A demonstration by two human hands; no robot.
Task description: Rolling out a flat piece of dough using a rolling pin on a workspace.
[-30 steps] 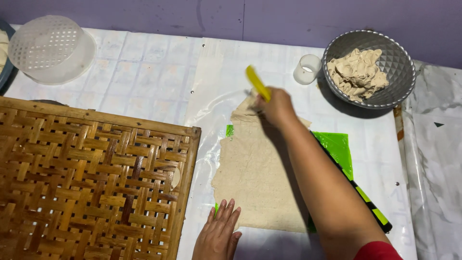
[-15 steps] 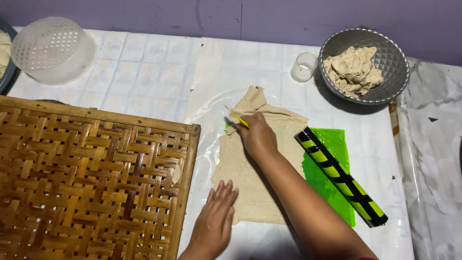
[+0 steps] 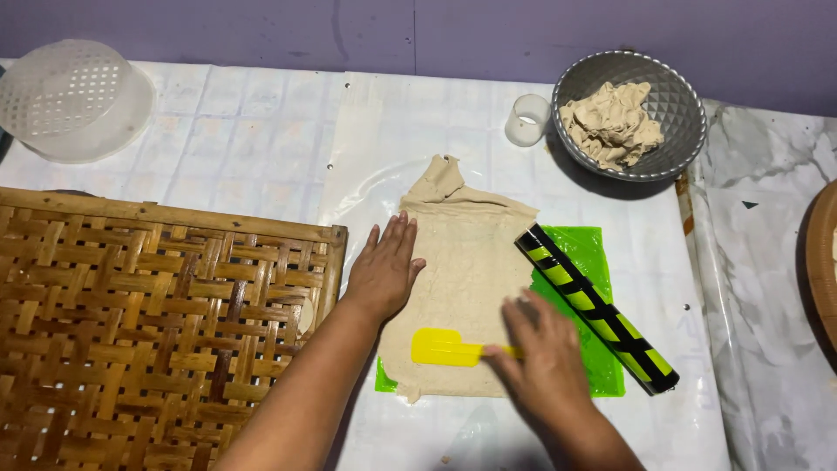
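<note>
We found the right hand point(image 3: 545, 358) closed around the handle of a yellow spatula point(image 3: 449, 347), fingers curled over it so that most of the handle was hidden; only the blade and a short stub showed. The blade lay flat on the lower part of the dough sheet point(image 3: 466, 262). The left hand point(image 3: 384, 270) was spread open, palm down, fingers together and pointing away, and it pressed on the sheet's left edge. It held nothing.

The dough sheet, pale and rolled thin, covered most of a green mat point(image 3: 588, 253), whose left portion we could see only as a small corner below the dough. The sheet's far end was bunched into a folded tip. A black rolling pin with green-yellow stripes point(image 3: 597, 307) lay diagonally on the mat, just beside the right hand and touching the dough's right edge.

To the left sat a woven bamboo tray point(image 3: 148, 323), cut off by the lower and left borders. Farther out were a white perforated basket point(image 3: 74, 100), a small white cup point(image 3: 527, 119), and a metal bowl point(image 3: 680, 131) holding dough scraps. A brown curved object at the right edge was too cropped to identify.
</note>
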